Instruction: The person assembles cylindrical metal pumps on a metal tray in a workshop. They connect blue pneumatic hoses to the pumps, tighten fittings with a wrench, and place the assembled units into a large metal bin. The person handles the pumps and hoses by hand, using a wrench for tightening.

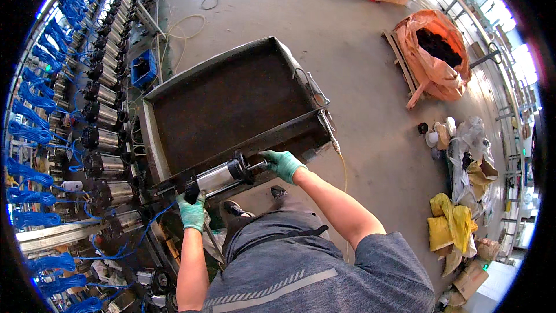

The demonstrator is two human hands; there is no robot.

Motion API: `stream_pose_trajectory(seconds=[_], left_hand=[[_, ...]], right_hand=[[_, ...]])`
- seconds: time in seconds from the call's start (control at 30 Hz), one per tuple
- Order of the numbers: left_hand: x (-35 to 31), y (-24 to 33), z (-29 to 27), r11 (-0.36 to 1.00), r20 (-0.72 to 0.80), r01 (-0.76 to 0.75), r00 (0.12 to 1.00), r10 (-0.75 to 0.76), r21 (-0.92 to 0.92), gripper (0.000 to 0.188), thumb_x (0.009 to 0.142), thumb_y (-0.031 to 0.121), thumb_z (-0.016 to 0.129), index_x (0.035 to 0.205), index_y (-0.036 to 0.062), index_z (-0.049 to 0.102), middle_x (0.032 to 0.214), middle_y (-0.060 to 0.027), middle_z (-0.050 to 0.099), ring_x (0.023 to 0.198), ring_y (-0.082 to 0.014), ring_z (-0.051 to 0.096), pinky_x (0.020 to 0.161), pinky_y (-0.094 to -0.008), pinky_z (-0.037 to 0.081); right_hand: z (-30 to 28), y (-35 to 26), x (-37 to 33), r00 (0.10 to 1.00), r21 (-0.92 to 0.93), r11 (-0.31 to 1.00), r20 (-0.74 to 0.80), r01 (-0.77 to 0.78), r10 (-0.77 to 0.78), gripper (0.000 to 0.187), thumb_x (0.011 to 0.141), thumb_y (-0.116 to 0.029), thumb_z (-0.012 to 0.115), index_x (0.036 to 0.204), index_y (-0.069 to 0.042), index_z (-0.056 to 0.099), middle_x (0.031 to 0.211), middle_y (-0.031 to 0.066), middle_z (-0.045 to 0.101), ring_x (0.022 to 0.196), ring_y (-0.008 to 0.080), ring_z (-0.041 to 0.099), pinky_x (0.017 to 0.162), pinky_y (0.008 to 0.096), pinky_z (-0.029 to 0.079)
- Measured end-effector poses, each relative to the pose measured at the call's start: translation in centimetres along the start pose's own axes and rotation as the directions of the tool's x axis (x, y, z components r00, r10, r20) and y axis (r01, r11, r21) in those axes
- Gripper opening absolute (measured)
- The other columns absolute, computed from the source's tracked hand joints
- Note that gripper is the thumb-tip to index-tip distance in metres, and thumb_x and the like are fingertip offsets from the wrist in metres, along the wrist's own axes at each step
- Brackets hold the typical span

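Observation:
A silver cylindrical pump motor [215,178] with black end pieces lies sideways across the near edge of a large metal tank [152,133] with dark liquid or a dark floor inside. My left hand [191,213], in a green glove, grips its left black end from below, thumb up. My right hand [282,166], gloved alike, closes around a short metal part [258,166] sticking out of its right end; the fingertips are partly hidden. From the left end a blue cable [156,217] runs off to the rack on my left.
On my left, a long row of similar motors [104,139] stands below bundles of blue cable [30,132]. A metal hook fitting with a yellow hose [329,127] hangs at the tank's right corner. An orange bulk bag [425,61] and yellow sacks [449,223] lie to the right.

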State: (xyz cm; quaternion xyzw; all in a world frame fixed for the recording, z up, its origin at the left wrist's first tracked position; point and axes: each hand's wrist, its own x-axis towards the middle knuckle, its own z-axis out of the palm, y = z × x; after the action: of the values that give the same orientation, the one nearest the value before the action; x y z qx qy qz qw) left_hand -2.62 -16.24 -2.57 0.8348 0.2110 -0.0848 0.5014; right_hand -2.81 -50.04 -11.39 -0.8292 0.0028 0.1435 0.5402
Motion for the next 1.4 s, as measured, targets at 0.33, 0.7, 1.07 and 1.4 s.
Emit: stream_pose_trajectory(seconds=[0.33,0.7,1.07,1.4], left_hand=[[3.3,-5.7,-0.3,0.965,-0.012,-0.238,0.971,0.241,0.107,0.059,0.082,0.021,0.086,0.119,0.0014,0.046,0.103,-0.0115,0.065,0.084,-0.019,0.063,0.077,-0.0328,0.053],[2.6,-2.7,-0.2,0.981,0.007,-0.175,0.985,0.175,0.079,0.052,0.083,0.019,0.084,0.117,0.0036,0.048,0.099,-0.009,0.067,0.076,-0.0186,0.062,0.067,-0.0346,0.052],[3.5,-4.5,-0.8,0.979,0.016,-0.104,0.995,0.102,0.174,0.063,0.077,0.028,0.089,0.118,-0.0013,0.051,0.105,-0.0167,0.071,0.094,-0.0267,0.068,0.088,-0.0374,0.053],[3.3,-3.6,-1.2,0.966,0.019,-0.16,0.987,0.159,0.201,0.062,0.076,0.03,0.089,0.117,-0.0015,0.055,0.105,-0.0164,0.072,0.094,-0.0277,0.069,0.088,-0.0381,0.053]], right_hand=[[-11.4,5.2,-6.6,0.582,-0.129,0.861,-0.784,-0.492,0.215,0.046,0.085,-0.021,0.074,0.122,-0.001,0.054,0.118,0.0257,0.062,0.106,0.042,0.062,0.093,0.0482,0.05],[-16.8,3.4,3.9,0.656,-0.039,0.789,-0.581,-0.614,0.481,0.054,0.092,-0.035,0.065,0.13,-0.003,0.044,0.116,0.0293,0.066,0.114,0.0457,0.063,0.095,0.0504,0.05],[-4.6,-2.2,-1.5,0.842,0.559,0.709,-0.036,-0.43,0.539,0.019,0.096,-0.024,0.051,0.094,-0.012,0.066,0.069,0.0014,0.057,0.051,0.0123,0.048,0.042,0.0297,0.035],[-1.7,-2.9,0.2,0.829,0.717,0.589,-0.028,-0.373,0.559,0.018,0.093,-0.022,0.05,0.083,-0.015,0.064,0.062,0.0015,0.053,0.042,0.0114,0.042,0.039,0.0255,0.03]])
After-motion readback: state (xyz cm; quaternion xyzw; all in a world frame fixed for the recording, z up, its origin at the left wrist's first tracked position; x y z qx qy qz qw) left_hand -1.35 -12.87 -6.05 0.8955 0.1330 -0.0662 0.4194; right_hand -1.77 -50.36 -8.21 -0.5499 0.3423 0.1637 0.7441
